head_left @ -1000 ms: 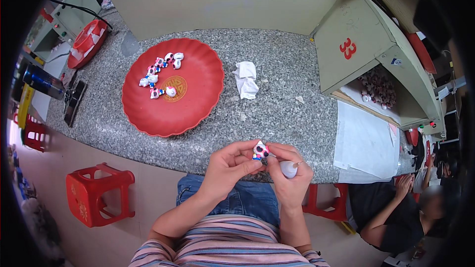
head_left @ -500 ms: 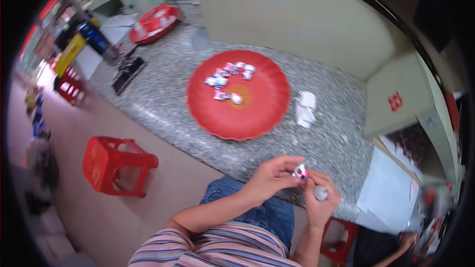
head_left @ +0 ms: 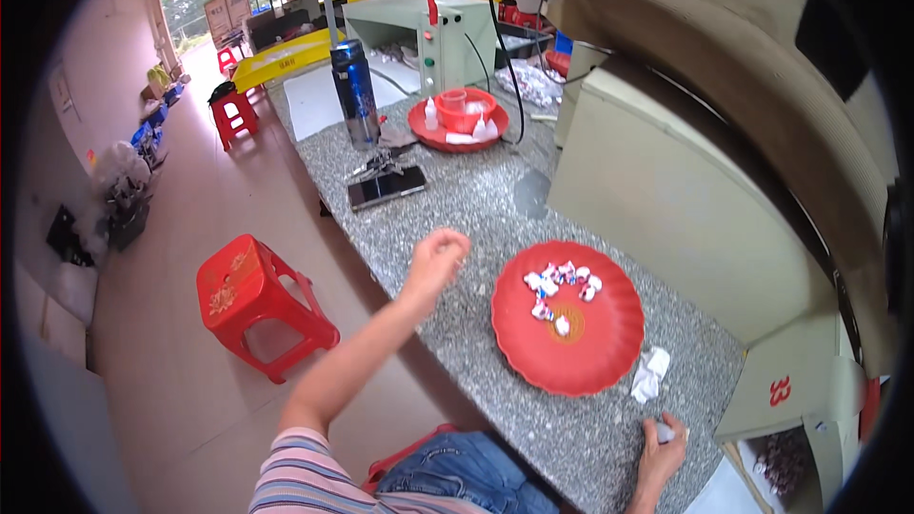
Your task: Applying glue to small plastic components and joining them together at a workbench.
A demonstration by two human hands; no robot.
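Observation:
My left hand is stretched forward over the near edge of the grey speckled counter, left of a round red scalloped tray. Its fingers are curled in, and whatever they may hold is hidden. Low on the right, my right hand is closed around a small pale bottle, of which only a rounded part shows. On the tray lie several small white figurines with pink and blue marks, grouped toward its far side. A crumpled white cloth rests between the tray and my right hand.
Farther back stand a phone, a dark blue bottle and a red dish with small white squeeze bottles. A pale green panel borders the counter's far side. On the floor at left is a red stool.
My hands, together around a small figurine before, have parted. The left has reached forward and left; the right keeps the bottle. The view has swung up and left. The figurine no longer shows.

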